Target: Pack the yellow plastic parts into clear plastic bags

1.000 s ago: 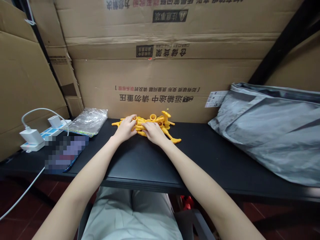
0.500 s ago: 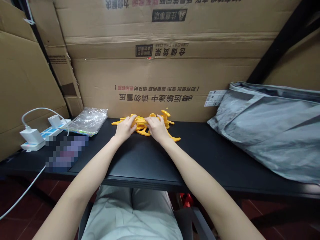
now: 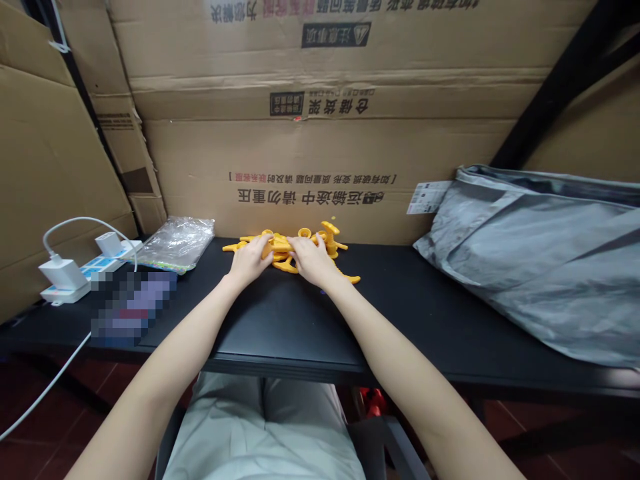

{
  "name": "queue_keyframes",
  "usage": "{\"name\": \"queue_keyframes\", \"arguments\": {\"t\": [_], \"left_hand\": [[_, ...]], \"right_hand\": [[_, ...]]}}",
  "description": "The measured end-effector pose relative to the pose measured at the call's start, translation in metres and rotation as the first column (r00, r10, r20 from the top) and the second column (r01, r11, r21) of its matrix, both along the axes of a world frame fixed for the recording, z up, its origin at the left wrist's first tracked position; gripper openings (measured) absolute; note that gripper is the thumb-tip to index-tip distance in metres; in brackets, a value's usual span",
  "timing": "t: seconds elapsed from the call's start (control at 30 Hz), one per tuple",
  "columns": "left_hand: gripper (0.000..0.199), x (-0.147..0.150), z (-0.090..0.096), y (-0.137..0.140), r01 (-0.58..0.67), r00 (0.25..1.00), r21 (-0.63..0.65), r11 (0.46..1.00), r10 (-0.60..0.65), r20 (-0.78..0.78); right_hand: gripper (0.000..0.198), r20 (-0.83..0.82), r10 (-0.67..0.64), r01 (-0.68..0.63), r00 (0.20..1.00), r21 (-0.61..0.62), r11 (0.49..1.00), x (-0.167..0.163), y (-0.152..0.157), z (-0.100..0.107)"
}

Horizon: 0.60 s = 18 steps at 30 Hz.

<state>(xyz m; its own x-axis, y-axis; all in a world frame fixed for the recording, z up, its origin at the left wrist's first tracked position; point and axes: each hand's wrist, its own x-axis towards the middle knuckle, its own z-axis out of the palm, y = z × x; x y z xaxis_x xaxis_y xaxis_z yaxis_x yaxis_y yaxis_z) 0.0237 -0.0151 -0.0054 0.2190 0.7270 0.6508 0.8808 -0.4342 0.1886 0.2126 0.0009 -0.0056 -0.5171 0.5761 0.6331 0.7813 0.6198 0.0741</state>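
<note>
Several yellow plastic pieces lie in a loose heap at the back of the black table, close to the cardboard. My left hand is closed on the left end of a yellow plastic piece. The fingers of my right hand grip the same piece from the right. Both hands rest low among the heap, and a curved yellow piece shows between them. My fingers hide part of the held piece, so its exact kind is unclear.
A cardboard sheet stands behind the table. On the right lies a large grey bag. To the left are a clear plastic bag, a white power strip with chargers and a cable, and a blurred-out flat object.
Both hands stay in nearly the same place on the yellow piece, which has turned slightly between them. The right fingers have shifted a little.
</note>
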Motion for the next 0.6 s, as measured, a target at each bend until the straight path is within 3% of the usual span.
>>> {"name": "queue_keyframes", "arguments": {"t": [0.1,0.23,0.6], "left_hand": [[0.036,0.0011,0.0002,-0.0005,0.008,1.000,-0.023,1.000,-0.008,0.000],[0.036,0.0030,0.0022,-0.0023,-0.007,1.000,-0.043,0.999,0.008,0.028],[0.032,-0.0041,0.0012,0.0029,-0.024,0.999,-0.040,0.999,0.023,-0.026]], "right_hand": [[0.027,0.034,-0.014,0.015,0.999,-0.031,0.999,0.0022,0.0014,0.0009],[0.019,0.013,-0.064,0.064,0.998,0.025,0.998,0.0036,-0.0001,0.0067],[0.021,-0.045,-0.040,0.040,0.998,0.008,0.999,0.0086,0.0027,0.0008]]}}
